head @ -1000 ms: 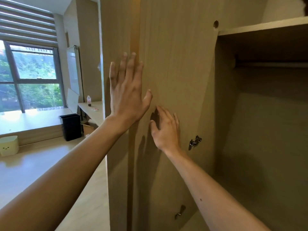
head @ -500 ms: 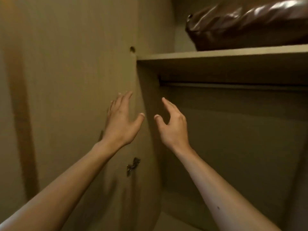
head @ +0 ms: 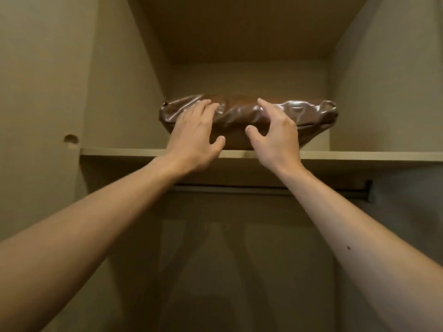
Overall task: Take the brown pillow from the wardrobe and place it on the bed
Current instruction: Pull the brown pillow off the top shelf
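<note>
A shiny brown pillow [head: 309, 113] lies flat on the upper shelf [head: 359, 156] of the open wardrobe, filling most of its width. My left hand [head: 194, 135] rests with spread fingers on the pillow's left front, thumb low near the shelf edge. My right hand [head: 275, 133] reaches its middle front, fingers apart, index on top and thumb in front; I cannot tell if it touches. Neither hand has closed on the pillow. The bed is out of view.
The wardrobe's side walls [head: 383, 80] close in the upper compartment left and right. A dark hanging rail [head: 263, 189] runs under the shelf, above the compartment below. The open door panel [head: 36, 92] stands at the left, with a round hinge hole [head: 71, 139].
The view has swung from the door up to the upper shelf. Both hands have risen from the lower compartment's height to the pillow's front.
</note>
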The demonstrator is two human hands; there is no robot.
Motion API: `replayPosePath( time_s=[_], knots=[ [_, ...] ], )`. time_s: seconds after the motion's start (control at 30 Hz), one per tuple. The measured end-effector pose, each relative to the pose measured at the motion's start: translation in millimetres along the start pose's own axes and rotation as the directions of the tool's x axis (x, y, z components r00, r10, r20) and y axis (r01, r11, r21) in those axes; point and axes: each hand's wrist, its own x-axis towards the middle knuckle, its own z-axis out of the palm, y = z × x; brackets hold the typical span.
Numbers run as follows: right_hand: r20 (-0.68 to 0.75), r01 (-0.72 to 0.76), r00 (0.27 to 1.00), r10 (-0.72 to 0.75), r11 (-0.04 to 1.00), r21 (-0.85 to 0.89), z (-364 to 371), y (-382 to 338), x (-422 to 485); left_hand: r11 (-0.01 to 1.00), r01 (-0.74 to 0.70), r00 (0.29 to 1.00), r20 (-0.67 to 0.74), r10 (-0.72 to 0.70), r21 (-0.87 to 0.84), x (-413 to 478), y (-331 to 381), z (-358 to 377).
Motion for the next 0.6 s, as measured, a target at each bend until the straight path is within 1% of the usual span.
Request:
replayPosePath(
  time_s=[0.17,0.3,0.33,0.47,0.6],
  knots=[
    [-0.016,-0.019,1.0,0.017,0.993,-0.12,-26.0,37.7,36.7,0.982,-0.146,0.986,0.098,0.135,0.121,67.7,13.3,34.8],
    [0.037,0.033,0.999,-0.026,0.977,-0.21,-29.1,53.4,47.3,0.96,-0.182,0.961,0.247,0.127,0.213,96.5,10.2,52.3],
    [0.051,0.044,0.998,-0.034,0.973,-0.228,-29.4,55.6,48.6,0.957,-0.188,0.96,0.246,0.132,0.222,99.5,8.8,55.2],
    [0.093,0.082,0.994,-0.056,0.95,-0.303,-29.7,58.0,51.1,0.926,-0.251,0.965,0.144,0.218,0.281,102.6,7.5,59.1],
    [0.199,0.165,0.976,-0.088,0.895,-0.414,-31.8,54.7,46.2,0.928,-0.277,0.961,0.044,0.275,0.25,96.4,11.7,57.6]
  ],
)
